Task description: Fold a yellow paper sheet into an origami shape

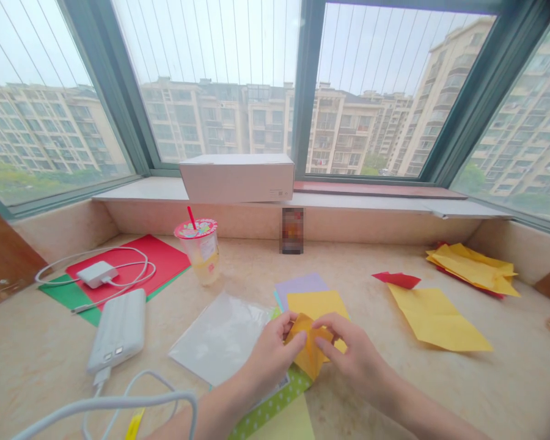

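Note:
A small piece of folded yellow origami paper (308,346) is pinched between my left hand (271,357) and my right hand (354,356). Fingertips of both hands press on its upper folds, and part of it is hidden behind them. Below the hands, it rests over a loose yellow sheet (318,307) lying on a lilac sheet (301,287). A clear plastic sleeve (217,338) lies beside my left hand, and my left forearm crosses a green dotted paper (272,406).
A white power bank (118,330) with cables, a white charger (96,275), red and green sheets (142,263) and a plastic drink cup (199,252) sit left. Creased yellow paper (435,321) and a yellow-red paper pile (472,269) lie right. A white box (237,177) stands on the sill.

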A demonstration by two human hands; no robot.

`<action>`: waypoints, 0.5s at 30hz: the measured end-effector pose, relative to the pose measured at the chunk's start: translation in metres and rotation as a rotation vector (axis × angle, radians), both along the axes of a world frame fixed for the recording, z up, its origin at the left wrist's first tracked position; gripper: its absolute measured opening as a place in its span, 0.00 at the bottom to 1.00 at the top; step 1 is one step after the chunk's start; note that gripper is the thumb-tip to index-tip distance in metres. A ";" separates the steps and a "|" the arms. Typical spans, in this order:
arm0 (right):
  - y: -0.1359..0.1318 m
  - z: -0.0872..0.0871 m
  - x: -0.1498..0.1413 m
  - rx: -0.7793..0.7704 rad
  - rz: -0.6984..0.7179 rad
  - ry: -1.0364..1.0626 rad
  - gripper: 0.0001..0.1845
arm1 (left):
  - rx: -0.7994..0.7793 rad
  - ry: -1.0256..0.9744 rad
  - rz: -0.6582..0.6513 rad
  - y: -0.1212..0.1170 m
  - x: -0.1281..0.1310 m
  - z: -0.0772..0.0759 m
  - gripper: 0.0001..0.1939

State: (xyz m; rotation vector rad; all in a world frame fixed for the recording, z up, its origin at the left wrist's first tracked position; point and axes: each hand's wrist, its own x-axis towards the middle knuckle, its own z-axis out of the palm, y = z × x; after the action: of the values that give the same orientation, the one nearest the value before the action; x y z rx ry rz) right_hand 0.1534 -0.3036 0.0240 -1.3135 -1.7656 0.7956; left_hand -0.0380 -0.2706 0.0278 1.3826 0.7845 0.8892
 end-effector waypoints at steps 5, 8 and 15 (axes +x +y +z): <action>-0.002 -0.002 0.004 -0.004 0.001 -0.027 0.11 | 0.034 -0.006 -0.079 -0.002 -0.001 0.002 0.14; -0.005 -0.006 0.006 -0.015 -0.018 -0.037 0.15 | 0.063 0.005 -0.100 -0.002 -0.002 0.001 0.17; -0.005 -0.009 0.007 -0.011 0.035 -0.016 0.18 | 0.115 0.025 -0.045 -0.003 -0.005 -0.007 0.24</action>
State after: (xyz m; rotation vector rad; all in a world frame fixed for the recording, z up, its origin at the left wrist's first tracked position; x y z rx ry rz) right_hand 0.1599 -0.3086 0.0153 -1.3030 -1.8039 0.8176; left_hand -0.0428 -0.2732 0.0204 1.5089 0.7280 0.8952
